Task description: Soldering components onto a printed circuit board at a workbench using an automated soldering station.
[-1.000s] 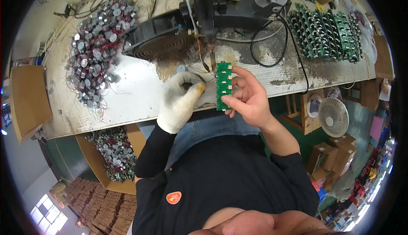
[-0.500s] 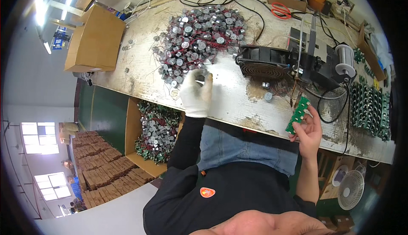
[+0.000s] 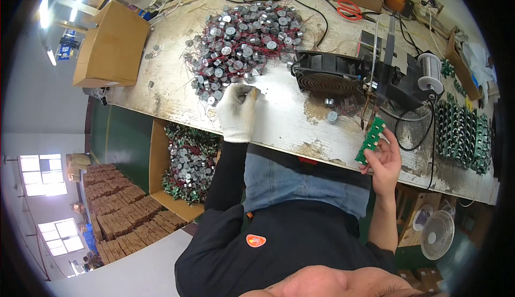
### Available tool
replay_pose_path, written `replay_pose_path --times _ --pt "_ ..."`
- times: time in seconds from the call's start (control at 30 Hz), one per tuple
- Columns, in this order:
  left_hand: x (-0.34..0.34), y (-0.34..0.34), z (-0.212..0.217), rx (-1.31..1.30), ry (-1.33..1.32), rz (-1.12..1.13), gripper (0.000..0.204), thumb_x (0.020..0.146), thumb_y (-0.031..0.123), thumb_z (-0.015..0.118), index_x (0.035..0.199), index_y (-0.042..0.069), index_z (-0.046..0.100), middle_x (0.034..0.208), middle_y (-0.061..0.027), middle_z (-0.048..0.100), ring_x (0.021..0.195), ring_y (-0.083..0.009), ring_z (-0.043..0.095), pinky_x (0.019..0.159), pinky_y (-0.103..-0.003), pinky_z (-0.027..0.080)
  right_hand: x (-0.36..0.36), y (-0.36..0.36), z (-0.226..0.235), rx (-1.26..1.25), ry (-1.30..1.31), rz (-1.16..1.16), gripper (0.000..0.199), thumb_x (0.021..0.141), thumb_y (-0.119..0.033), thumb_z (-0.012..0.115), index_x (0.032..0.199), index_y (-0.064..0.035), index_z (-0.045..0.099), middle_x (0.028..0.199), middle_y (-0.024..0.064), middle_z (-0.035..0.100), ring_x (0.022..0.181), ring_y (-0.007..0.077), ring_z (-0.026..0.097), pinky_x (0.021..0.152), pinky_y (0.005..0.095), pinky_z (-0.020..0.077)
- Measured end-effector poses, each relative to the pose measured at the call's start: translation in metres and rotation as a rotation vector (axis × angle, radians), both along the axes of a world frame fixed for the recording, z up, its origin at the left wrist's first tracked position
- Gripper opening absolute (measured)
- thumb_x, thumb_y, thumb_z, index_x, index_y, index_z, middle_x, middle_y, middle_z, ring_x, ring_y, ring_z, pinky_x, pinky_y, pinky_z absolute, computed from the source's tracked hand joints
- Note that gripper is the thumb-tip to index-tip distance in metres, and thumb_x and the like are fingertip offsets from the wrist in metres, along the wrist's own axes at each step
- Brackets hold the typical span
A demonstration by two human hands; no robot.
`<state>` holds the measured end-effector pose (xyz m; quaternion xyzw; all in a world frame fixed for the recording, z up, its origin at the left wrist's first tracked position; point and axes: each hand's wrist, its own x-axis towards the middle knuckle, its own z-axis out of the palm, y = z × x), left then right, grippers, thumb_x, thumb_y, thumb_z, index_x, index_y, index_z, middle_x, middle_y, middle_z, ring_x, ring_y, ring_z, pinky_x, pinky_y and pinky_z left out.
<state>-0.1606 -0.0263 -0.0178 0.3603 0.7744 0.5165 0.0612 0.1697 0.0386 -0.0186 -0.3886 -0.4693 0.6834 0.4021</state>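
My left hand (image 3: 236,113), in a white glove, is at the near edge of a big pile of small silver round parts (image 3: 244,45) with thin red wires. Its thumb and fingers are pinched together; what lies between them, if anything, is too small to make out. My bare right hand (image 3: 385,165) grips a green circuit board strip (image 3: 369,142) by its right side, tilted above the table's front edge. Just beyond the strip's upper end is the tip of a soldering iron (image 3: 366,112). Two loose silver parts (image 3: 332,116) lie left of it.
A black fan (image 3: 328,77) stands mid-table, with a solder wire spool (image 3: 431,73) to its right. Rows of green boards (image 3: 461,136) fill the right end. Red scissors (image 3: 350,10) and cables lie behind. Cardboard boxes stand at left (image 3: 115,45) and below the edge (image 3: 157,163).
My left hand's fingers have closed from a wider curl into a pinch beside the pile. My right hand still holds the strip near the iron. The whole view has shifted slightly.
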Motion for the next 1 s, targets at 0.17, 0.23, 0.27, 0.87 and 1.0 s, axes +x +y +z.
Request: replay_pose_path --times 0.17,0.23,0.27,0.87,1.0 --pt "0.032 -0.022 0.011 0.036 -0.390 -0.180 0.015 0.083 0.001 0.068 0.093 -0.007 0.058 0.080 -0.0090 0.065 0.070 -0.0107 0.061 0.063 -0.022 0.050 0.000 0.000 -0.001 0.015 -0.012 0.000 0.059 0.082 0.009 0.059 0.135 0.0032 0.033 0.103 0.0143 0.059 0.061 0.0121 0.061 0.045 0.0210 0.0494" --pt "0.039 -0.027 0.013 0.050 -0.489 -0.220 0.016 0.084 0.000 0.066 0.095 -0.006 0.056 0.082 -0.0092 0.065 0.070 -0.0114 0.062 0.063 -0.022 0.051 -0.002 0.001 0.001 0.010 -0.014 0.002 0.059 0.082 0.009 0.059 0.135 0.0032 0.033 0.103 0.0143 0.059 0.061 0.0121 0.061 0.045 0.0209 0.0494" --pt "0.040 -0.028 0.014 0.048 -0.498 -0.220 0.016 0.084 0.000 0.066 0.095 -0.006 0.056 0.082 -0.0092 0.065 0.070 -0.0114 0.062 0.063 -0.022 0.051 -0.002 0.001 0.002 0.011 -0.007 0.002 0.059 0.082 0.009 0.059 0.135 0.0031 0.033 0.103 0.0144 0.059 0.061 0.0120 0.061 0.045 0.0207 0.0494" --pt "0.026 -0.021 0.005 0.342 -1.421 -0.475 0.036 0.092 0.011 0.057 0.122 -0.004 0.044 0.099 -0.0171 0.060 0.081 -0.0205 0.061 0.063 -0.026 0.048 0.001 0.000 -0.001 0.005 0.026 -0.010 0.061 0.082 0.010 0.061 0.135 0.0016 0.033 0.103 0.0151 0.059 0.063 0.0129 0.062 0.045 0.0214 0.0490" --pt "0.035 -0.012 0.012 0.342 -1.405 -0.360 0.028 0.092 0.012 0.058 0.116 0.000 0.049 0.102 -0.0154 0.059 0.077 -0.0201 0.060 0.062 -0.025 0.051 0.000 0.000 -0.001 -0.002 0.038 0.000 0.061 0.081 0.009 0.061 0.135 0.0016 0.033 0.106 0.0151 0.059 0.063 0.0130 0.062 0.045 0.0212 0.0489"
